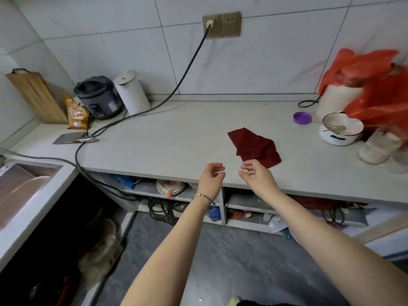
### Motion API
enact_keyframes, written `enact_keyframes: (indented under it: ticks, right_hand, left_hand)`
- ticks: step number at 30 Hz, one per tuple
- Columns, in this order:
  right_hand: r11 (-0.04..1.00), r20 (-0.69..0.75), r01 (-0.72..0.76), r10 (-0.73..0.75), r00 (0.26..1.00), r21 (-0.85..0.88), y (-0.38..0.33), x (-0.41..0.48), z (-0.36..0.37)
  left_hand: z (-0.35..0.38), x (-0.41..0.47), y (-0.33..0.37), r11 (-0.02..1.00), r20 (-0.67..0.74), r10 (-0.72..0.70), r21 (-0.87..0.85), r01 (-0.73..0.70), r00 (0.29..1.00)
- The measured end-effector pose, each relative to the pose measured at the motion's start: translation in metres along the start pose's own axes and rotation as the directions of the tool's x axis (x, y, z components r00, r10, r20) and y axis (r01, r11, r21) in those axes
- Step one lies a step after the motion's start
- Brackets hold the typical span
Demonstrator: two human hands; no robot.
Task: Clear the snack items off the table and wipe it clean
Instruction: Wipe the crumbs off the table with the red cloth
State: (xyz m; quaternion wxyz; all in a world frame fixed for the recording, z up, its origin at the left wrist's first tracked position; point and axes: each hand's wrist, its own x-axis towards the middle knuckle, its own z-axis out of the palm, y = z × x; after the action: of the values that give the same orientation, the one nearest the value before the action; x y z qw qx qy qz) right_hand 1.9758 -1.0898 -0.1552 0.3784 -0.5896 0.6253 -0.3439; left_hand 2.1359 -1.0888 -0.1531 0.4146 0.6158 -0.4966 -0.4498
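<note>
Cloth: a dark red cloth (pixel 254 146) lay flat on the counter (pixel 176 133), just beyond the hands and a little to their right
Long axis: it ran on a slant from far-left to near-right, with its near edge closest to the front edge of the counter
Right hand (pixel 254 173): it hovered over the counter's front edge with fingers loosely curled and apart, holding nothing, the fingertips just short of the cloth's near edge
Left hand (pixel 212 175): beside the right and close to it, fingers loosely curled, nothing plainly held, a thin bracelet (pixel 203 196) on the wrist
Nearer hand: the right, judged the one to take the cloth with a short reach forward
Snack bag (pixel 77 115): orange, upright at the far left, just in front of a wooden board (pixel 33 96), well apart from both hands and nearer the left
Surface: pale grey and matt, a dark cable (pixel 176 85) trailing across its left part past a cleaver (pixel 72 138)
Far left: a dark rice cooker (pixel 98 97) touching a white canister (pixel 132 93)
Right end: a purple lid (pixel 302 118), a white bowl (pixel 341 131) with sticks in it, a red plastic bag (pixel 375 85)
Room: a white tiled wall with a socket (pixel 221 25), and cluttered shelves (pixel 176 188) under the counter
</note>
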Motion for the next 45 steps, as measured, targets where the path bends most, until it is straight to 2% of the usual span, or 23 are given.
enact_keyframes:
  ticks: [14,22,27,33,45]
  right_hand:
    - [0.988,-0.159,-0.137,0.126,0.979,-0.064,0.066,0.147,-0.038]
    - [0.968,-0.094,-0.219,0.208,0.973,-0.124,0.106,0.226,-0.05]
    - [0.943,-0.099,-0.28,0.266,0.959,-0.179,0.131,0.252,-0.055]
    - [0.922,-0.118,-0.312,0.291,0.949,-0.231,0.149,0.272,-0.055]
    - [0.854,-0.095,-0.469,0.459,0.883,-0.227,0.161,0.29,-0.039]
  left_hand:
    - [0.083,0.144,0.003,0.987,0.098,-0.123,0.111,0.112,0.988]
    - [0.121,0.229,-0.001,0.933,0.006,-0.272,0.246,0.263,0.962]
    - [0.142,0.259,-0.016,0.884,-0.015,-0.407,0.245,0.398,0.913]
    - [0.159,0.279,-0.023,0.821,-0.011,-0.506,0.299,0.486,0.862]
    - [0.168,0.303,-0.029,0.727,-0.054,-0.602,0.375,0.575,0.797]
